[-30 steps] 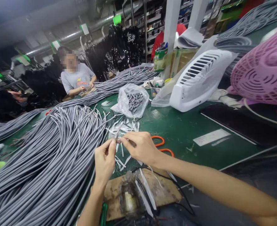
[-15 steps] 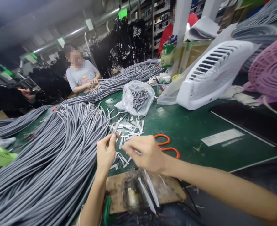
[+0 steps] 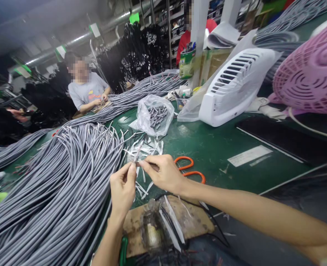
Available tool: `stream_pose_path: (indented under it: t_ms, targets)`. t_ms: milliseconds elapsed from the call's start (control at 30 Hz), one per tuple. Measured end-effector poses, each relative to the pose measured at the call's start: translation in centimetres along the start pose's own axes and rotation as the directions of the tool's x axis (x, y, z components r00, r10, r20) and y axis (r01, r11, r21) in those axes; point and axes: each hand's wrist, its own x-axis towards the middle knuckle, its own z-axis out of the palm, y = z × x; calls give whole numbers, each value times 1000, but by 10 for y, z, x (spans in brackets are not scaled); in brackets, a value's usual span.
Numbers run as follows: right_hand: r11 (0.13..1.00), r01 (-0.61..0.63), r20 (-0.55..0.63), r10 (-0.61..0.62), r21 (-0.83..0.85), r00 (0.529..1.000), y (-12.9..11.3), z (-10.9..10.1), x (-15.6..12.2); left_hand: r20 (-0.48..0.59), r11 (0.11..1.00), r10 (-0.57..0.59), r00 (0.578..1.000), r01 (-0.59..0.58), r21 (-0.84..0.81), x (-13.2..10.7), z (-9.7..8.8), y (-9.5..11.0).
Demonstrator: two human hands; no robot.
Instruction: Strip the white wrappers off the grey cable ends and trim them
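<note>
My left hand (image 3: 122, 186) is closed, thumb and forefinger pinching what looks like a cable end (image 3: 137, 163), small and partly covered by the fingers. From the right, my right hand (image 3: 165, 171) pinches at the same spot, its fingertips meeting those of the left. Just beyond the hands lie white paper-like strips (image 3: 145, 149) on the green table. Orange-handled scissors (image 3: 194, 173) rest beside my right hand, blades hidden. A large bundle of grey cables (image 3: 60, 177) spreads to the left. Below the hands, a brown board (image 3: 198, 221) carries a grimy metal device (image 3: 153, 232).
Behind the strips sits a clear plastic bag (image 3: 155, 116) of short grey pieces. A white fan (image 3: 232, 88) and a pink fan (image 3: 313, 74) stand at the right, near a black flat panel (image 3: 277, 138). A co-worker (image 3: 87, 88) sits across the table.
My right hand has moved left and slightly up, and its fingertips now meet the left hand's at the small piece. The whole view has shifted a little.
</note>
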Motion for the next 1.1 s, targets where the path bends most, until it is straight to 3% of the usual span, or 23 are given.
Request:
stream_pose_path:
  t_ms: [67, 133, 233, 400, 567, 700, 733, 800, 833, 867, 933, 1100]
  targets:
    - [998, -45, 0, 45, 40, 999, 1, 0, 1, -54, 975, 152, 987, -141, 171, -1, 4, 2]
    - [996, -69, -8, 70, 47, 998, 1, 0, 1, -88, 894, 327, 941, -277, 353, -3, 8, 3]
    - [999, 45, -52, -46, -18, 998, 0, 1, -4, -92, 793, 443, 892, -342, 504, -3, 12, 1]
    - [892, 409, -86, -431, -193, 898, -1, 3, -13, -87, 830, 297, 951, -212, 517, 2, 8, -3]
    - [860, 479, -132, -503, -174, 854, -6, 0, -15, -139, 881, 203, 969, -119, 457, 9, 0, -5]
    - [702, 712, -237, -691, 5, 683, -16, -1, -17, -240, 896, 37, 970, 74, 437, 22, -12, -16]
    - [717, 695, -294, -655, 48, 696, -16, -1, -16, -238, 906, 9, 971, 93, 414, 25, -15, -18]
    - [924, 370, -208, -345, 94, 915, -13, -3, -11, -230, 969, -78, 970, 128, 212, 27, -17, -18]
    - [980, 167, -193, -145, 105, 970, -9, -3, -6, -201, 983, -114, 973, 139, 116, 26, -16, -15]
    - [993, 2, -167, 19, 121, 986, -5, -4, -2, -181, 989, -137, 974, 145, 34, 24, -14, -12]
    - [971, -185, -104, 202, 152, 974, 3, -5, 5, -178, 988, -151, 972, 141, -70, 18, -8, -5]
    - [878, -318, 81, 310, 358, 947, 9, -1, 10, -195, 986, -89, 977, 59, -154, 7, -1, 4]
